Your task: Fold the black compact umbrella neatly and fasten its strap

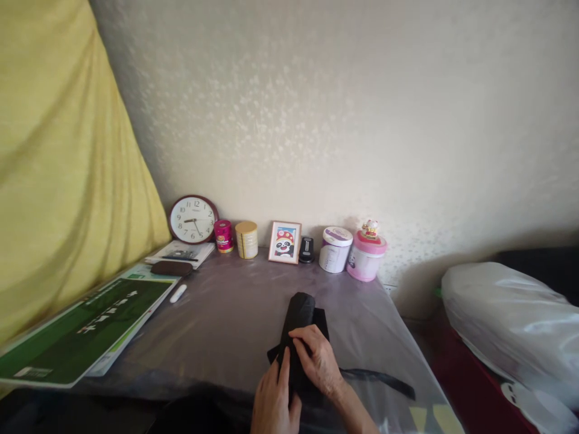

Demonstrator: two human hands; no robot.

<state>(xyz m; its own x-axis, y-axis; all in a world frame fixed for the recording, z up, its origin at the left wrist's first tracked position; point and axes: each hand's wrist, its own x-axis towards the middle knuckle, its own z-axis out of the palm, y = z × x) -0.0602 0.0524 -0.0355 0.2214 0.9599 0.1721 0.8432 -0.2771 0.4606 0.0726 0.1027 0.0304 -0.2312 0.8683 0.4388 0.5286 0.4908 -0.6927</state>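
A black bundle that looks like a folded umbrella (299, 308) lies on the table near its front edge, pointing away from me. My left hand (275, 395) grips its near left side, fingers along the fabric and thumb beside it. From the right, my right hand (319, 360) pinches the fabric on top with thumb and forefinger; what exactly is between the fingertips is hidden. A flat black piece (321, 319) shows under the bundle. To the right, a long black strap (384, 380) trails over the table cover.
Along the wall stand a clock (193, 219), a pink tin (223, 235), a yellow tin (246, 240), a framed panda picture (284, 242), a black stapler-like item (306, 249) and two tubs. Green books (90, 325) lie left. A plastic-covered bundle (506, 313) is right.
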